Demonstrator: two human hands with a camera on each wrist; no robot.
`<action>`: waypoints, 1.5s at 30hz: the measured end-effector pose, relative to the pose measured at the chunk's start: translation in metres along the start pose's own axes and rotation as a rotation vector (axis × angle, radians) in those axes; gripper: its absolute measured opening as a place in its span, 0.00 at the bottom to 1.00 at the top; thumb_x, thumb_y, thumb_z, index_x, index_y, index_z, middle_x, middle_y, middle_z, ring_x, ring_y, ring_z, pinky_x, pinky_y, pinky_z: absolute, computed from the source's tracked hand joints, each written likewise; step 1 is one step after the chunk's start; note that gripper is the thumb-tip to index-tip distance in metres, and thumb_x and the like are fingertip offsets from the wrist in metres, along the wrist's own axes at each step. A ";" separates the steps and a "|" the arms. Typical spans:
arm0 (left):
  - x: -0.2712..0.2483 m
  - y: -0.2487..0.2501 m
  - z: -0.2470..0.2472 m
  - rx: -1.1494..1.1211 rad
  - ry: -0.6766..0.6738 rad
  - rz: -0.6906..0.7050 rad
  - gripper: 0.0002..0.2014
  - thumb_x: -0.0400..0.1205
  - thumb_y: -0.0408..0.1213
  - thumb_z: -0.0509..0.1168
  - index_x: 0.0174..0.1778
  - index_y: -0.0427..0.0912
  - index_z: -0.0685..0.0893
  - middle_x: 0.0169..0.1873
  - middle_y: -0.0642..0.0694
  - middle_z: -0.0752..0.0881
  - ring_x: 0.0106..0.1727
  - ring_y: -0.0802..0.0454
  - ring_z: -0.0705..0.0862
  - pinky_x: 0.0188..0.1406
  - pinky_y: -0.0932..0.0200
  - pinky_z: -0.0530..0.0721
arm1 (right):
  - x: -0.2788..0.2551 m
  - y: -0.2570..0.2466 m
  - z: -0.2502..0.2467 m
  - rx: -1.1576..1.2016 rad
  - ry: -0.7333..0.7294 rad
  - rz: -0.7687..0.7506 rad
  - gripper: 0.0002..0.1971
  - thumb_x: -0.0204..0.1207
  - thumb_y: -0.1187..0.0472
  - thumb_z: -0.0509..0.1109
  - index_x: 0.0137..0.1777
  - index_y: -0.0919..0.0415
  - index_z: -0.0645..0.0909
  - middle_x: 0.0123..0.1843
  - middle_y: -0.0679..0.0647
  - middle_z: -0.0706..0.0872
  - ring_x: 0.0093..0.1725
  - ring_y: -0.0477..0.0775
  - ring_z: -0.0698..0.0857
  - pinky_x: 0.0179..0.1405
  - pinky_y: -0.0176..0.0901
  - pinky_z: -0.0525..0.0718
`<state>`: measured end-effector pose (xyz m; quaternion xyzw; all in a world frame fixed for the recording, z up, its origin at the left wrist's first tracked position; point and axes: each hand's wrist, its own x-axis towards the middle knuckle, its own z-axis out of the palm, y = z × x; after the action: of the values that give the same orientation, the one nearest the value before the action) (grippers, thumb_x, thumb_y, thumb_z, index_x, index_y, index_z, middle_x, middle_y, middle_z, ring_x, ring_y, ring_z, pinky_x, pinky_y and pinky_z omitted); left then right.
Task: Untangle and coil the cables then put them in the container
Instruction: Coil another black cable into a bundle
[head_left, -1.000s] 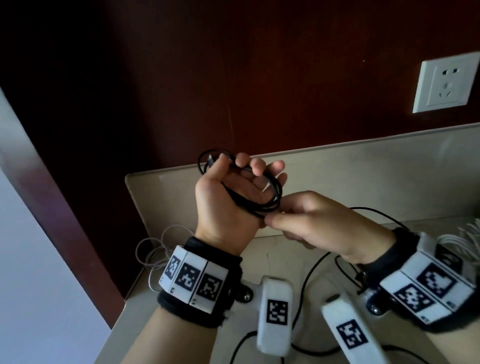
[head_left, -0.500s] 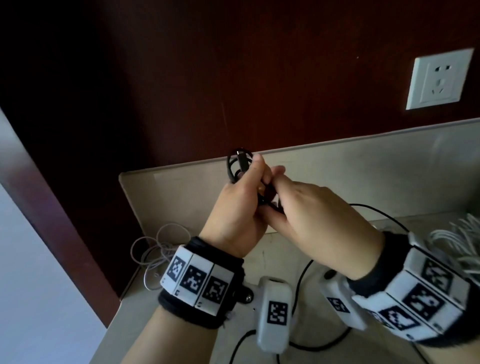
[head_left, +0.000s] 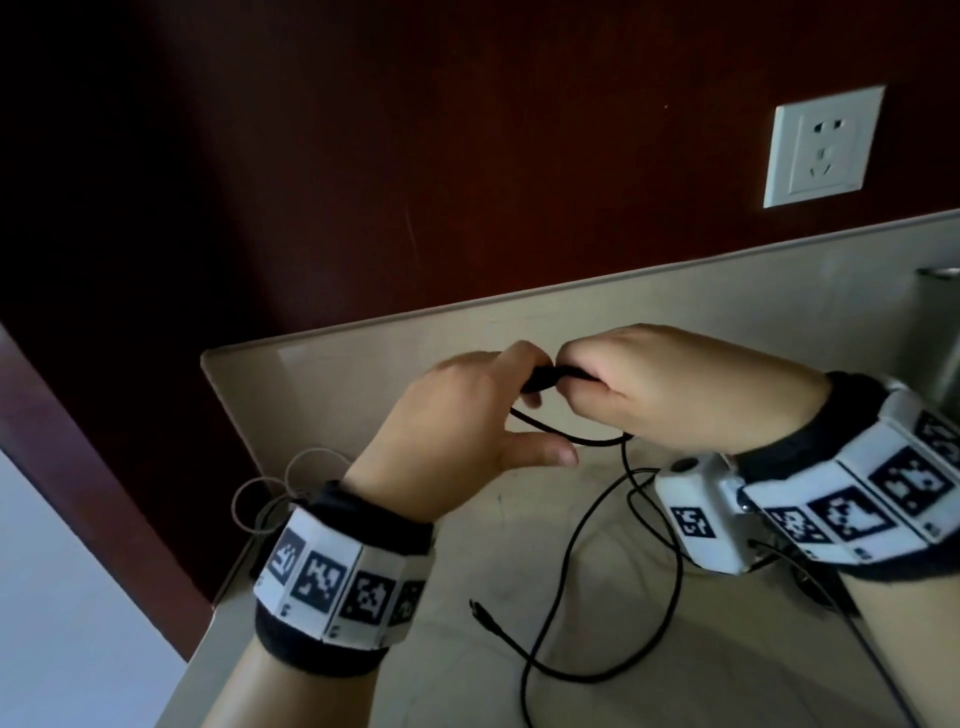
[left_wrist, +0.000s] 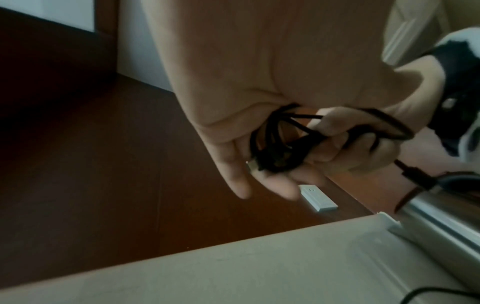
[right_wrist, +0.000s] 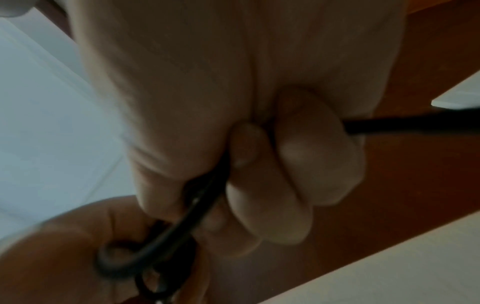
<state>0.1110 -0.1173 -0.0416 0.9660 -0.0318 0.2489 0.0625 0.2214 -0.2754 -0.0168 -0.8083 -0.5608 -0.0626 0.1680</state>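
A black cable coil (head_left: 543, 375) is bunched into a narrow bundle between both hands above the beige counter (head_left: 519, 649). My left hand (head_left: 519, 374) curls its fingertips round the bundle's left end, with the thumb held out below. My right hand (head_left: 576, 374) is a fist closed on the right end. In the left wrist view the loops (left_wrist: 275, 148) lie against my left fingers (left_wrist: 259, 181). In the right wrist view the cable (right_wrist: 402, 123) runs out of my clenched right hand (right_wrist: 259, 174). The loose tail (head_left: 571, 545) hangs to the counter and ends in a plug (head_left: 478, 608).
White cable loops (head_left: 291, 483) lie at the counter's back left corner. A metal cylinder (head_left: 940, 332) stands at the right edge, only partly in view. A white wall socket (head_left: 826, 148) sits on the dark red wall above the low backsplash (head_left: 675, 291).
Both hands have come down and to the right. The coil that was round my left fingers is now squeezed between both hands, and my right hand has closed into a fist on it.
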 end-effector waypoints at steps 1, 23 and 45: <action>0.001 0.001 0.000 0.000 -0.022 -0.019 0.40 0.65 0.72 0.62 0.64 0.46 0.78 0.47 0.57 0.85 0.47 0.56 0.83 0.52 0.56 0.82 | 0.000 0.001 -0.001 0.014 -0.009 0.000 0.14 0.86 0.52 0.58 0.39 0.51 0.75 0.30 0.47 0.73 0.26 0.45 0.70 0.26 0.41 0.65; 0.006 0.004 0.031 0.291 0.142 -0.246 0.11 0.89 0.48 0.49 0.50 0.47 0.69 0.35 0.49 0.79 0.38 0.41 0.84 0.31 0.52 0.70 | -0.004 -0.004 -0.008 0.216 0.363 0.035 0.10 0.84 0.61 0.64 0.50 0.50 0.87 0.33 0.38 0.83 0.33 0.32 0.81 0.32 0.25 0.75; -0.001 -0.005 -0.021 -1.534 -0.275 -0.662 0.10 0.74 0.40 0.52 0.27 0.46 0.72 0.19 0.54 0.61 0.17 0.58 0.58 0.23 0.60 0.48 | 0.017 -0.009 0.031 0.874 0.209 -0.052 0.19 0.86 0.67 0.62 0.61 0.39 0.83 0.29 0.44 0.82 0.27 0.45 0.70 0.28 0.37 0.69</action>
<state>0.1009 -0.1091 -0.0246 0.6370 0.0855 0.0074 0.7661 0.2163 -0.2465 -0.0386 -0.6362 -0.5348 0.0947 0.5480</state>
